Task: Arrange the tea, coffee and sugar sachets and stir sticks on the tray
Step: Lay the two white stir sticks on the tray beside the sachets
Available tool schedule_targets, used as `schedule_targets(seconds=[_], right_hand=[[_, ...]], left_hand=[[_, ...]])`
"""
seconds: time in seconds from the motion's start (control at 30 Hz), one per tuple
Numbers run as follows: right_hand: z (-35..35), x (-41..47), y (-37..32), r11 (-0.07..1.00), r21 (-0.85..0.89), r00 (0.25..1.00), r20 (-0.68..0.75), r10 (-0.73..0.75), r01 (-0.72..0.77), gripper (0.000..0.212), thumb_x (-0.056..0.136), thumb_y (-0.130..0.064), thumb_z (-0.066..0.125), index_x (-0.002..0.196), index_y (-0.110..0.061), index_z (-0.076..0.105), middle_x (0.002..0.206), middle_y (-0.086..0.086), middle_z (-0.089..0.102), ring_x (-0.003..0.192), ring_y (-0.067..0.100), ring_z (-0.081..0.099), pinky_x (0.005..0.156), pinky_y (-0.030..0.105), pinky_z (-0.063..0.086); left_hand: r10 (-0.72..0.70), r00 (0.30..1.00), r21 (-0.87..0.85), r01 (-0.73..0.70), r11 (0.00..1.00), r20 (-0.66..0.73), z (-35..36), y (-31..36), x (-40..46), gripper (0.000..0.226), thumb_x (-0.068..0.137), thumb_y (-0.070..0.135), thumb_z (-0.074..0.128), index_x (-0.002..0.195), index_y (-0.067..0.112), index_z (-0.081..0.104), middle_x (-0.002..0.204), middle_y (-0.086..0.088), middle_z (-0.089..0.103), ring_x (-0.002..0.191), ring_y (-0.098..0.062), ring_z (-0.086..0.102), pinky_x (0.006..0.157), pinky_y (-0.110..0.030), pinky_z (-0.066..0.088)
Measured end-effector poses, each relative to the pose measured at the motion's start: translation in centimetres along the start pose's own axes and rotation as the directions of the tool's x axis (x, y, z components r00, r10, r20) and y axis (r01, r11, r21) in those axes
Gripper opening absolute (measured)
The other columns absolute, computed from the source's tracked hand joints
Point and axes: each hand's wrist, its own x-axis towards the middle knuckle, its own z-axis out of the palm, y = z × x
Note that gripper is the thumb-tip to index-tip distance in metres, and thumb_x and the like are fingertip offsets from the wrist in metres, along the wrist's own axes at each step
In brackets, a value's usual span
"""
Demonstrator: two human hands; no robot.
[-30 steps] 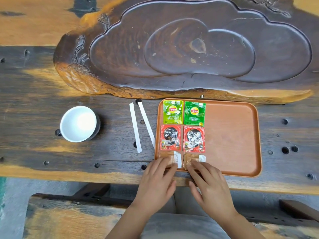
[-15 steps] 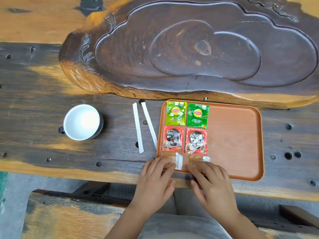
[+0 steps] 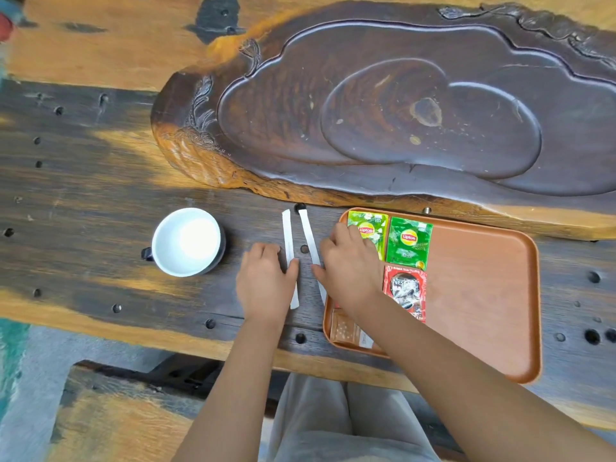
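An orange tray (image 3: pixel 483 295) lies on the wooden table, right of centre. Two green Lipton tea sachets (image 3: pixel 408 240) sit at its far left corner. Below them is a red Nescafe coffee sachet (image 3: pixel 405 288); my right arm hides the one beside it. A brown sugar sachet (image 3: pixel 345 330) shows at the tray's near left corner. Two white stir sticks lie on the table left of the tray. My left hand (image 3: pixel 266 285) pinches the left stir stick (image 3: pixel 286 235). My right hand (image 3: pixel 350 265) closes on the right stir stick (image 3: pixel 308 235).
A white cup (image 3: pixel 186 241) with a dark handle stands left of the sticks. A large carved dark wooden tea board (image 3: pixel 400 111) fills the far side, just behind the tray. The table's near edge (image 3: pixel 200 341) runs below my hands.
Both hands have left the sugar sachets at the tray's near edge and moved left and away, onto the two stir sticks. The camera has shifted and come closer.
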Motion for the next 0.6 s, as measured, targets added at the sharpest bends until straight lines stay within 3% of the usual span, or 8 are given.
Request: schedule_targets(seconds=[0.13,0.23,0.3,0.4,0.5,0.6], right_hand=[[0.7,0.6,-0.8,0.997,-0.082,0.999,0.037,0.013,-0.010,0.026,0.069,-0.029,0.077,0.081,-0.008,0.067,0.097,0.011,0.056,0.098,0.030,0.053,0.073,0.040,0.044],[0.9,0.7,-1.4,0.994,-0.098,0.997,0.056,0.053,-0.048,0.031,0.042,-0.019,0.089,0.058,-0.011,0.064,0.079,0.010,0.056,0.080,0.030,0.056,0.061,0.038,0.045],[1.4,0.7,-1.8,0.993,-0.104,0.998,0.031,0.060,-0.057,0.033,0.035,-0.017,0.089,0.051,-0.013,0.061,0.073,0.008,0.056,0.075,0.029,0.056,0.058,0.035,0.043],[1.6,0.8,-2.3,0.997,-0.062,0.999,0.015,0.045,-0.044,0.022,0.051,-0.017,0.084,0.062,-0.012,0.066,0.081,0.007,0.058,0.083,0.028,0.055,0.065,0.036,0.041],[1.0,0.8,-2.0,0.976,0.182,0.992,0.046,0.114,-0.120,0.012,0.082,-0.022,0.062,0.086,-0.012,0.067,0.096,0.007,0.059,0.096,0.027,0.054,0.079,0.036,0.039],[-0.8,0.4,-0.8,0.833,0.495,0.969,0.112,0.219,-0.246,0.015,0.087,-0.027,0.059,0.079,-0.014,0.062,0.082,0.003,0.065,0.080,0.021,0.061,0.070,0.032,0.049]], left_hand=[[-0.040,0.999,-0.003,0.040,0.999,-0.007,0.1,0.1,0.4,0.019,0.080,0.026,0.066,0.087,0.009,0.061,0.098,-0.007,0.059,0.097,-0.024,0.049,0.066,-0.033,0.041],[-0.062,0.998,-0.019,0.062,0.998,0.005,0.0,-0.1,0.6,0.014,0.081,0.021,0.064,0.082,0.007,0.061,0.096,-0.007,0.059,0.097,-0.023,0.048,0.064,-0.032,0.041],[-0.070,0.997,-0.029,0.071,0.997,0.012,0.0,-0.3,0.7,0.012,0.082,0.018,0.063,0.080,0.006,0.061,0.094,-0.008,0.059,0.095,-0.024,0.050,0.062,-0.031,0.040],[-0.166,0.986,-0.120,0.168,0.978,0.027,-0.1,-0.4,0.7,0.008,0.082,0.015,0.062,0.078,0.008,0.063,0.092,-0.006,0.060,0.089,-0.023,0.054,0.062,-0.028,0.038],[-0.262,0.963,-0.222,0.270,0.937,0.066,-0.8,-0.5,0.6,0.007,0.082,0.015,0.061,0.078,0.012,0.065,0.083,0.000,0.064,0.076,-0.016,0.054,0.061,-0.022,0.035],[-0.312,0.945,-0.412,0.325,0.851,0.101,-2.2,0.0,0.4,0.008,0.083,0.015,0.062,0.076,0.014,0.064,0.068,0.012,0.059,0.067,-0.009,0.055,0.051,-0.009,0.034]])
